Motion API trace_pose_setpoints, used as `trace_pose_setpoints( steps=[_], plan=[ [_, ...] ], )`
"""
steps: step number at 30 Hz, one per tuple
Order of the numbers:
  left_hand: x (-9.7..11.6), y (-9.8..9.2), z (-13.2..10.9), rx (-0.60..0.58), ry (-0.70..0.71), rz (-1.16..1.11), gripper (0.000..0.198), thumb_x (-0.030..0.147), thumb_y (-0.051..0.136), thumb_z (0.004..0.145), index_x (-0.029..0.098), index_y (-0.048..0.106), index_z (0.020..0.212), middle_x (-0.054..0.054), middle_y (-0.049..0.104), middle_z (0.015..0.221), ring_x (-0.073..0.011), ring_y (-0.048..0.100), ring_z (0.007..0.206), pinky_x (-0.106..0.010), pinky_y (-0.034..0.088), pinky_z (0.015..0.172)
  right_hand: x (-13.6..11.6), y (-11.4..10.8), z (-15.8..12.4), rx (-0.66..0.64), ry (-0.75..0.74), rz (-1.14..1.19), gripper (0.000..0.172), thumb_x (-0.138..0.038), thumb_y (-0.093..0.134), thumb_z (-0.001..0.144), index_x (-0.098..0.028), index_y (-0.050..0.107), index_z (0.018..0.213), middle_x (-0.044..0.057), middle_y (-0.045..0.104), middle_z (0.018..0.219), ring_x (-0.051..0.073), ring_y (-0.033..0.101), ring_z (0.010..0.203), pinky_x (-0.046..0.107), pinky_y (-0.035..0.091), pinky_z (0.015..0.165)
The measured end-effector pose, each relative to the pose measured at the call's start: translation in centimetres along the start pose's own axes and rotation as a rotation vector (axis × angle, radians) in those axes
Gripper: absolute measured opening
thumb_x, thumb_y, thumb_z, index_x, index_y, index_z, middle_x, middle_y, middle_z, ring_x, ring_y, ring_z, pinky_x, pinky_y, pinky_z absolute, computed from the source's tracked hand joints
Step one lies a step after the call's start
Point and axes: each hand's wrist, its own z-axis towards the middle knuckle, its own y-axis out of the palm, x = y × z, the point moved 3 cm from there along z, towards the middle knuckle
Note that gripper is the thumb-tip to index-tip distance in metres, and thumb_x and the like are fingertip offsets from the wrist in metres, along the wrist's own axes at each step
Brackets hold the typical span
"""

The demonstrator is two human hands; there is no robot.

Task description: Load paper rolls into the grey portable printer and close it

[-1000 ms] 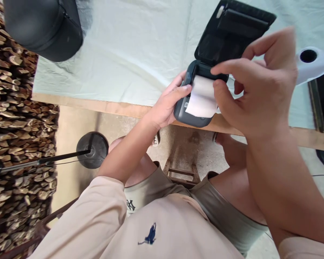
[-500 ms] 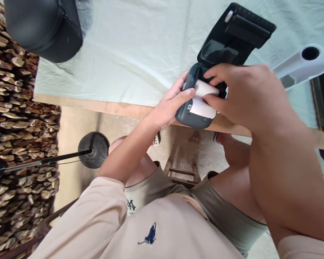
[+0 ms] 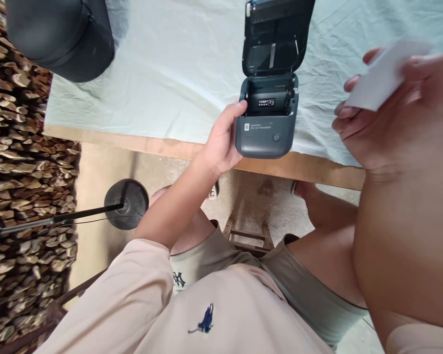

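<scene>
A small dark grey label printer [image 3: 267, 130] stands at the near edge of the table, its lid [image 3: 276, 37] swung open and upright. Its paper bay shows black and has no roll in it. My left hand [image 3: 221, 140] grips the printer's left side, thumb against the casing. My right hand [image 3: 387, 110] is raised to the right of the printer, blurred, with its fingers closed round a white paper roll [image 3: 382, 78]. The roll is clear of the printer and off the table.
A pale cloth [image 3: 177, 69] covers the wooden table [image 3: 317, 169]. A black rounded case [image 3: 61, 37] sits at the far left. A stacked wood wall [image 3: 18, 162] stands on the left, with a black round stand base [image 3: 126, 204] on the floor and a wooden stool [image 3: 249, 236] between my knees.
My right hand lifted the white paper roll out of the printer and moved it up to the right. The printer turned square to me, its bay now bare. The left hand stayed on its side.
</scene>
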Motion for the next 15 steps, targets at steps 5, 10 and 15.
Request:
trace_pose_setpoints(
  steps=[5, 10, 15],
  plan=[
    [0.5, -0.1, -0.3, 0.035, -0.026, -0.070, 0.037, 0.044, 0.041, 0.090, 0.016, 0.065, 0.092, -0.007, 0.073, 0.092, -0.0276, 0.056, 0.134, -0.039, 0.056, 0.105, 2.0, -0.2, 0.1, 0.055, -0.061, -0.088, 0.022, -0.022, 0.063, 0.065, -0.020, 0.053, 0.084, -0.002, 0.051, 0.070, 0.008, 0.049, 0.051, 0.025, 0.042, 0.043],
    [1.3, 1.1, -1.7, -0.103, -0.080, -0.182, 0.068, 0.063, 0.017, 0.089, 0.018, 0.064, 0.110, -0.010, 0.071, 0.115, -0.0345, 0.052, 0.136, -0.061, 0.048, 0.105, 2.7, 0.2, -0.4, -0.023, -0.085, -0.129, 0.023, -0.022, 0.067, 0.072, -0.019, 0.052, 0.089, -0.003, 0.051, 0.075, 0.007, 0.051, 0.051, 0.025, 0.046, 0.045],
    [1.3, 1.1, -2.0, 0.026, -0.145, -0.208, 0.079, 0.078, 0.025, 0.083, 0.017, 0.063, 0.115, -0.013, 0.072, 0.111, -0.0366, 0.048, 0.138, -0.057, 0.040, 0.115, 3.0, 0.0, 0.1, -0.012, -0.090, -0.173, 0.017, -0.017, 0.063, 0.077, -0.019, 0.052, 0.090, -0.002, 0.051, 0.077, 0.006, 0.052, 0.052, 0.026, 0.046, 0.047]
  ],
)
